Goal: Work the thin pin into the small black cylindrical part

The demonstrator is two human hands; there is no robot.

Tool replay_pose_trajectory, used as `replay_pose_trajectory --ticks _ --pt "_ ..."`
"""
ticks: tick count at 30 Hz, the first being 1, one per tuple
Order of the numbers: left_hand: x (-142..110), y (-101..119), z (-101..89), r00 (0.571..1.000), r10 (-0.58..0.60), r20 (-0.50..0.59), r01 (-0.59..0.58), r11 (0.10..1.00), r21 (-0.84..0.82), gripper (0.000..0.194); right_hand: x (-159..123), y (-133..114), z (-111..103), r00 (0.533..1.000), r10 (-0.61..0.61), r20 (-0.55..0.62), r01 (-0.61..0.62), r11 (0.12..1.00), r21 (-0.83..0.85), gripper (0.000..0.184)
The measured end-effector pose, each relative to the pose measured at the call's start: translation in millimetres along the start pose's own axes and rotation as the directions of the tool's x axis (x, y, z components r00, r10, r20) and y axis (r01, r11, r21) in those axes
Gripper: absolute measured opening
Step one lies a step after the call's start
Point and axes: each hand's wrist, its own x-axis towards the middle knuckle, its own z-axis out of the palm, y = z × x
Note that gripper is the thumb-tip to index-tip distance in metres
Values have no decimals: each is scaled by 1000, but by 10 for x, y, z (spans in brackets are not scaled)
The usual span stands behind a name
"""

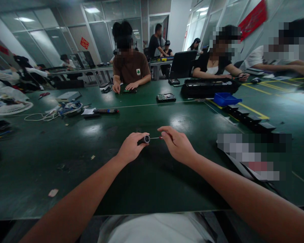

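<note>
A wide green table is spread beneath the left hand and the right hand. Beyond the right hand and off to its right, a long black case is set down, with a blue tray placed just beside it. The right hand is loosely curled, its index finger stretched toward the left hand and its thumb bent below. The left hand is wrapped nearly closed around a black cylinder, whose round, pale-rimmed end is left uncovered on the side facing the right hand. Between the hands, a thin red-handled screwdriver is held under the right thumb, its shaft pointed at the cylinder; whether the cylinder is touched by the tip cannot be told
</note>
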Motion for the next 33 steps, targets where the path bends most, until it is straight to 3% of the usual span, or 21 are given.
replay_pose_trajectory --ticks 4,7,9,12,14,24,29,33 --pt "7 6 -12 999 -29 -25 28 1000 -12 39 -12 6 37 997 35 -69 -25 990 142 24" --pt "8 17 -38 997 -37 -60 36 999 -18 39 42 67 76 979 173 -108 -129 935 331 16" --pt "13 22 -58 995 13 -94 -14 1000 -14 39 98 146 103 949 302 -85 -207 808 552 20" --pt "33 10 -78 986 110 -121 -107 994 31 38 166 275 131 878 473 73 -330 487 809 27" --pt "51 -14 -78 989 110 -101 -103 992 67 38 185 327 141 851 521 68 -335 439 834 28" --pt "65 5 -74 997 -53 -63 56 997 45 36 142 318 157 911 373 -177 -196 769 609 25" --pt "71 -8 -41 979 -135 -151 110 980 -164 32 135 319 116 922 298 -246 -129 838 530 21" --pt "58 18 -50 973 -214 -82 176 927 -332 41 131 272 67 920 272 -282 -112 873 475 19"
